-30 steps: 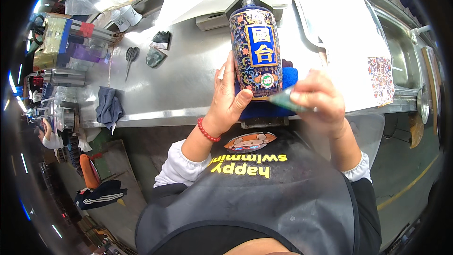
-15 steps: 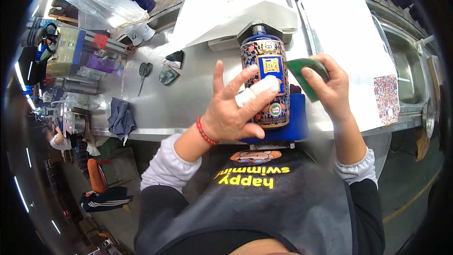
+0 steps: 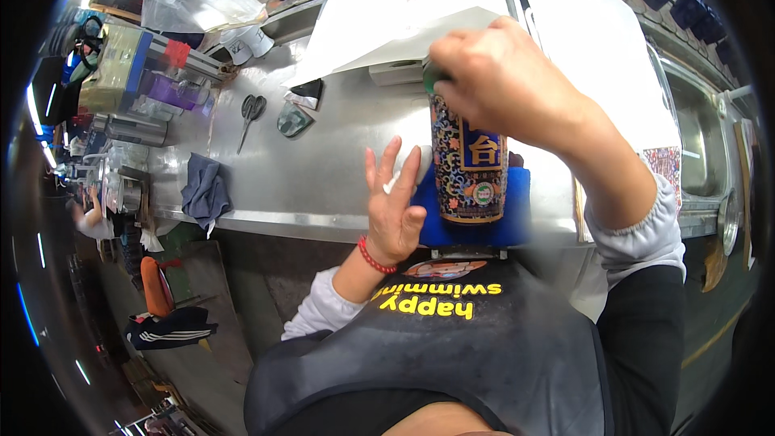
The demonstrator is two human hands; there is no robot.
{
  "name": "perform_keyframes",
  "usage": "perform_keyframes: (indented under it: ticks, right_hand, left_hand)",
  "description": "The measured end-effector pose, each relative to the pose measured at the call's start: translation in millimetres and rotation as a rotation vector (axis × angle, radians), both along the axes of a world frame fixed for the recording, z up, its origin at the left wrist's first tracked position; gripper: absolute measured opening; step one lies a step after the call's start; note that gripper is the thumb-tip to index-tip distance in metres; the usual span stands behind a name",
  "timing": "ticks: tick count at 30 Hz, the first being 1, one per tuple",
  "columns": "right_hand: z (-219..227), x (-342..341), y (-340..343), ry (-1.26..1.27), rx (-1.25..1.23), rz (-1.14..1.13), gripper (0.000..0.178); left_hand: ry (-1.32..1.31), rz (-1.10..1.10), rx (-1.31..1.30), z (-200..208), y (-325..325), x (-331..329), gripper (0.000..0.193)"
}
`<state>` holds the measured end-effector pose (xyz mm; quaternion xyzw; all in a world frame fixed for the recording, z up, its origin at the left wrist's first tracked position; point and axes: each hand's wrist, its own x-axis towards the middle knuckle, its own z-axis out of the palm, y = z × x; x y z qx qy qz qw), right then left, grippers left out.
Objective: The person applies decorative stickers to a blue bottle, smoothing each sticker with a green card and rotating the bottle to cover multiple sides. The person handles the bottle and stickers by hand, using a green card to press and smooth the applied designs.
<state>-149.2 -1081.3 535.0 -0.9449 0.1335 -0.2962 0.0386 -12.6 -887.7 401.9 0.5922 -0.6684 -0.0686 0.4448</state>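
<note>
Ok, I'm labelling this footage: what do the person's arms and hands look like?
The left hand, ungloved, has a red bead bracelet at the wrist; the right hand is ungloved too. Gathered white sleeves circle both forearms; black cloth covers the right upper arm.

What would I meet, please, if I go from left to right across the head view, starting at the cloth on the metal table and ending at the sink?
Cloth → scissors → green piece → left hand → bottle → sink.
</note>
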Motion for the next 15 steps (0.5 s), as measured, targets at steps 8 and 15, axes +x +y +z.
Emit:
perform_keyframes:
  ticks: [8, 15]
  right_hand:
    - [0.9, -19.3, 19.7, -0.028, -0.091, -0.049, 0.021]
    - [-47.2, -59.7, 27.1, -0.322, 0.578, -0.073, 0.02]
  left_hand:
    - [-0.239, 0.052, 0.04, 9.7, 6.0, -19.1, 0.101]
    - [-0.245, 0.028, 0.034, 2.9, -3.6, -17.7, 0.1]
